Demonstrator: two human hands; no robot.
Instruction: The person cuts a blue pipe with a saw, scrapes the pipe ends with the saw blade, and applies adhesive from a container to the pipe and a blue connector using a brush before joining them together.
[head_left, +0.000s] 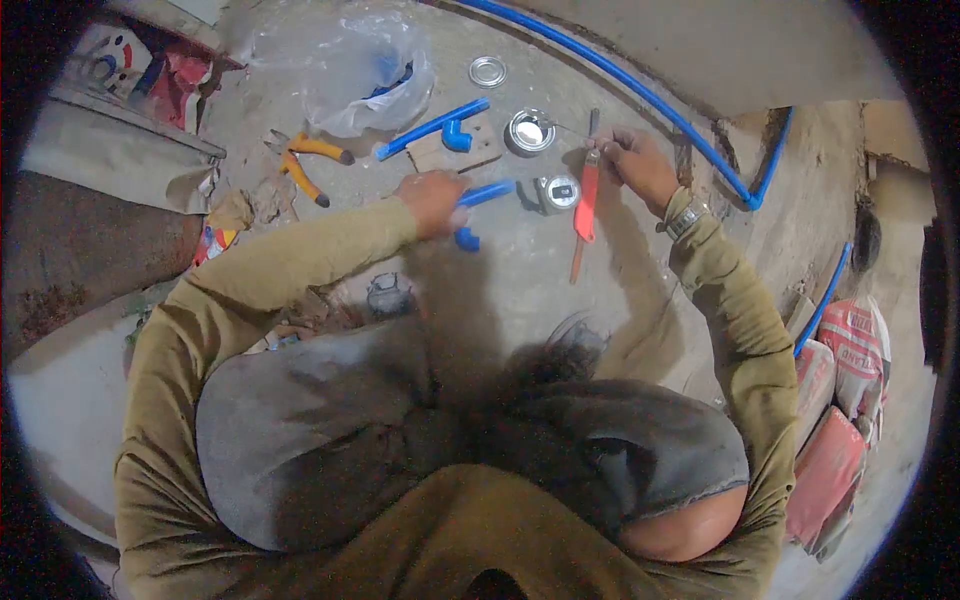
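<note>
My left hand (435,202) is closed around a short blue pipe (487,192), which sticks out to the right of the fingers. A blue elbow fitting (467,239) shows just below that hand. My right hand (640,168) pinches a thin stick (578,133) that reaches left toward an open tin (530,132). Just left of those fingers lies a red-handled cutter knife (588,200), over a long narrow blade or strip (576,260). A tape measure (560,192) sits between my hands. Beyond my left hand, another blue pipe (430,130) and a blue elbow (457,136) rest by a wooden board (480,150).
Orange-handled pliers (305,160) lie at left. A clear plastic bag (365,70) with blue pieces and a round lid (488,71) are farther back. A long blue pipe (620,75) runs along the wall base. Cement bags (850,350) stand at right.
</note>
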